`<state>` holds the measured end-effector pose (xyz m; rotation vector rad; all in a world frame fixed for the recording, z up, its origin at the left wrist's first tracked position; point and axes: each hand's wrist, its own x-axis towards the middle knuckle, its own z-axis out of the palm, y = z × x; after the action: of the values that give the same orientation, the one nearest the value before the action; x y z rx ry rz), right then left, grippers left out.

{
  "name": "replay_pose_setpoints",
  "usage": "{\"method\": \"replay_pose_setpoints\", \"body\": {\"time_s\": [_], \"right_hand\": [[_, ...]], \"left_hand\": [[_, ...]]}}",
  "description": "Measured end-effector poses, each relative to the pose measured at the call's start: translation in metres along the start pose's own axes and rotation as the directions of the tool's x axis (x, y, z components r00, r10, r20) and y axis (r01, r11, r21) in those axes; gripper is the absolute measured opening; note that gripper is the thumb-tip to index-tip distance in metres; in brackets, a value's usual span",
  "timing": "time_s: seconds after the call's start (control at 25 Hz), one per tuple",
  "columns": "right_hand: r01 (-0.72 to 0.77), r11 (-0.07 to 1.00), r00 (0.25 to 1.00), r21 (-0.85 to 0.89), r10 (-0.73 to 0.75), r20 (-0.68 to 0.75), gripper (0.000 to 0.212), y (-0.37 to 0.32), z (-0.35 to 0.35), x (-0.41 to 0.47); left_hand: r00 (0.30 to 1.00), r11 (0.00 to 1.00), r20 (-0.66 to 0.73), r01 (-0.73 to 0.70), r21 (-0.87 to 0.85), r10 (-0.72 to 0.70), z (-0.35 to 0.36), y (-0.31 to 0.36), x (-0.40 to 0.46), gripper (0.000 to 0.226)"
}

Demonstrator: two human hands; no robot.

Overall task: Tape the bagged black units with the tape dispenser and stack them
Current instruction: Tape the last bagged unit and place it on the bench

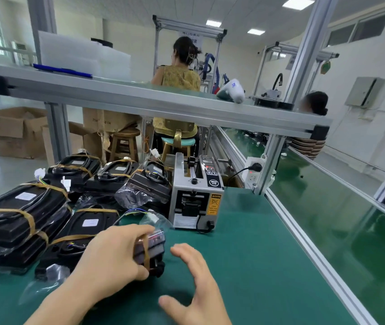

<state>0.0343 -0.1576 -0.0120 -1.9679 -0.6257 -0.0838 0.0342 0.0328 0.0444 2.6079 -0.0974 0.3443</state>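
Bagged black unit gripped under left hand, right hand spread just beside it.

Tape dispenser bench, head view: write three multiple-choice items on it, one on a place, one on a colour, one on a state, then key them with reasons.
1. Where does the tape dispenser stand relative to the pile of taped units?
A. To its right
B. To its left
C. On top of it

2. What colour is the tape strip on the bagged unit in hand?
A. Blue
B. Brown
C. White

3. What is the right hand doing?
A. Gripping the dispenser
B. Pinching tape
C. Open, holding nothing

Key: 1 A, the dispenser sits on the green mat right of the pile. 2 B, a brown band crosses the unit. 3 C, its fingers are spread above the mat while the left hand grips the unit.
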Motion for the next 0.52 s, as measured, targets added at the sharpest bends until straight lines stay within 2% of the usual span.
{"method": "replay_pose_setpoints", "body": {"time_s": [0.04, 0.12, 0.24, 0.36, 0.44, 0.52], "right_hand": [[0.07, 0.998, 0.997, -0.001, -0.07, 0.019, 0.069, -0.008, -0.003, 0.001], [0.126, 0.992, 0.991, 0.007, -0.127, 0.038, 0.073, -0.023, -0.006, 0.002], [0.178, 0.983, 0.984, -0.04, -0.179, -0.02, 0.079, -0.033, -0.015, 0.005], [0.223, 0.96, 0.97, -0.171, -0.235, -0.054, 0.076, -0.041, -0.024, 0.01], [0.252, 0.939, 0.962, -0.232, -0.268, -0.041, 0.078, -0.044, -0.027, 0.013], [0.213, 0.953, 0.975, -0.215, -0.221, -0.013, 0.08, -0.046, -0.034, 0.015]], "left_hand": [[1.0, 0.987, -0.004, -0.017, -0.161, 0.016, -0.007, -0.003, -0.004, 0.074], [0.998, 0.885, 0.009, -0.056, -0.463, 0.068, -0.021, -0.006, -0.012, 0.073], [0.988, 0.67, -0.008, -0.112, -0.734, 0.156, -0.028, -0.009, -0.022, 0.079], [0.99, 0.422, -0.024, -0.08, -0.903, 0.137, -0.02, -0.014, -0.029, 0.085], [0.993, 0.301, -0.02, -0.054, -0.952, 0.115, -0.014, -0.018, -0.031, 0.088], [0.993, 0.205, -0.016, -0.039, -0.978, 0.113, -0.011, -0.021, -0.03, 0.091]]}}
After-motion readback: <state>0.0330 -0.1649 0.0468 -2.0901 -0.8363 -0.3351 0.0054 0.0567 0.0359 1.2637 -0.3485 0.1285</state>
